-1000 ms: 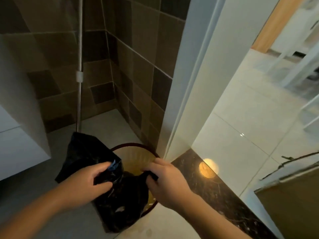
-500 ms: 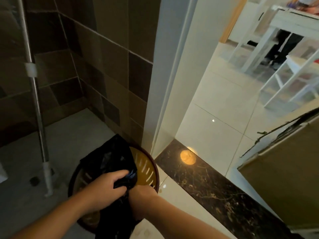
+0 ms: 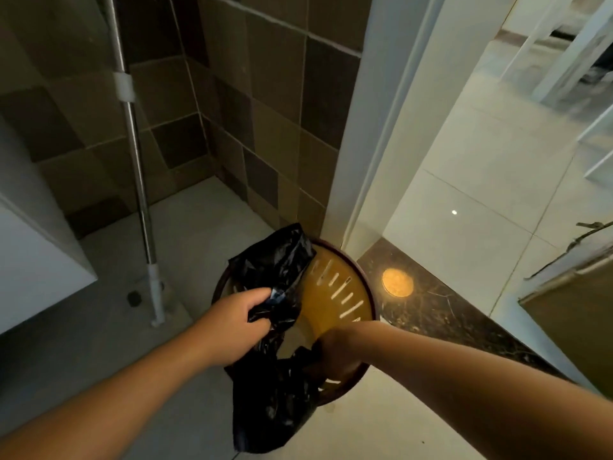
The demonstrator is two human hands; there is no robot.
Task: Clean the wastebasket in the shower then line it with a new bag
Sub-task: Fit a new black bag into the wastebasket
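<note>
Left hand point(image 3: 237, 322) pinching black bag point(image 3: 275, 370) over wastebasket point(image 3: 348, 287), right hand point(image 3: 331, 355) inside the wastebasket, fingers hidden, grip cannot be told

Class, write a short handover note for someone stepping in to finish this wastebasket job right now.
Left hand grips the black bag above the wastebasket. Right hand reaches down inside the basket, pushing bag in; its fingers are hidden.
Wastebasket stands on the bathroom floor by the door frame.
Done: bag partly inside.
Left: spread the bag and fold its edge over the rim; far side is not yet lined.
</note>
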